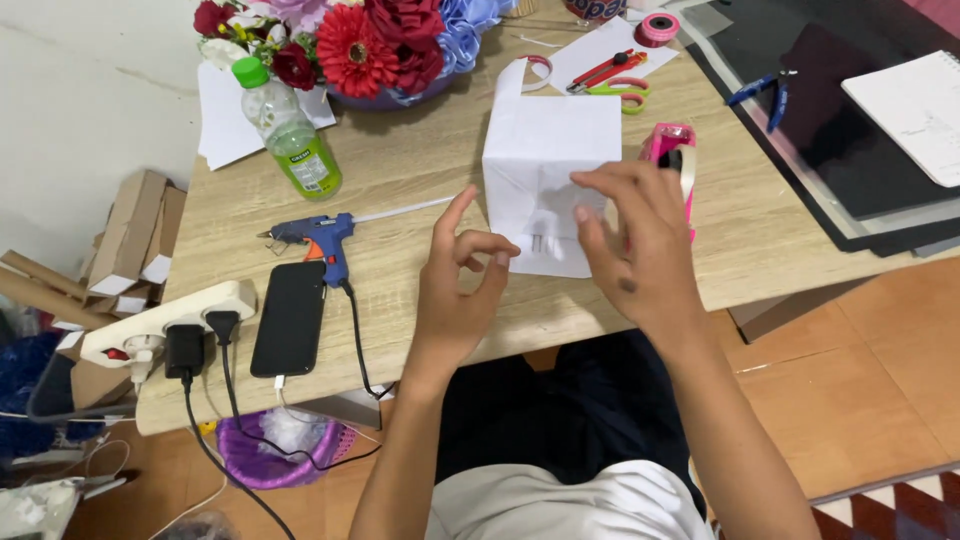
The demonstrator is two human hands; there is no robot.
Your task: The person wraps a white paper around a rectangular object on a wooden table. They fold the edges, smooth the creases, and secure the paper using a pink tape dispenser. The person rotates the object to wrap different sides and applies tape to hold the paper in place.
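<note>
1. The work surface is a light wood-grain table (400, 290), its near edge running just above the person's lap; past its right end lies an orange tiled floor (870, 370).
2. A white folded paper box (545, 170) lies on the table's middle, ahead of both hands.
3. The left hand (455, 290) hovers just left of the box's near edge, fingers loosely curled with thumb and forefinger a little apart, holding nothing visible.
4. The right hand (635, 245) covers the box's near right corner, fingers bent; whether they pinch the paper cannot be told.
5. A pink tape dispenser (668, 150) sits behind that hand.
6. Further left lie a blue glue gun (318, 238), a black phone (290, 318) and a white power strip (170, 322).
7. A green-capped bottle (290, 132) and a flower bouquet (360, 40) stand at the far edge, before a pale wall (90, 110).
</note>
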